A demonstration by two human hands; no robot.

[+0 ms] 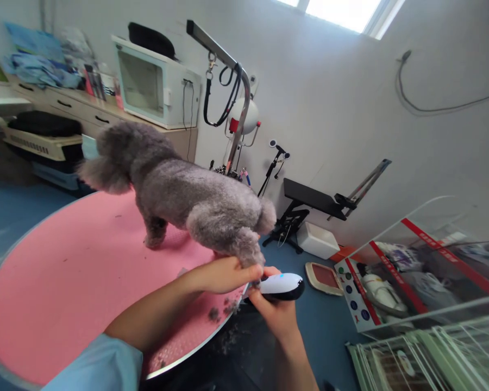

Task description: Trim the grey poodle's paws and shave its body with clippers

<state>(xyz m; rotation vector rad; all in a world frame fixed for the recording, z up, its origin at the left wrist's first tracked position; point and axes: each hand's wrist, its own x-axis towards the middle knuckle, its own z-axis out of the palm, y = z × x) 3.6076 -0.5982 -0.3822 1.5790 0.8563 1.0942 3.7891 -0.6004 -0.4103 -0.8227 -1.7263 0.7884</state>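
Observation:
A grey curly-coated dog (195, 190) stands on a round pink grooming table (65, 271), its head toward the far left and its rump toward me. My left hand (228, 274) is closed around the lower part of its hind leg (248, 247), near the table's edge. In my right hand (275, 307) is a white and black hair clipper (279, 285), held close to the paw. The clipper's blade end is hidden behind my hands and the leg. Tufts of cut grey hair (214, 314) lie on the table below my left wrist.
A metal grooming arm (228, 49) with a black loop leash rises behind the dog. A white cabinet (155, 81) stands on the counter at the back left. On the right are a black folding table (313, 198), a litter tray (324, 278), a clear-walled pen (391, 282) and wire racks (427, 353).

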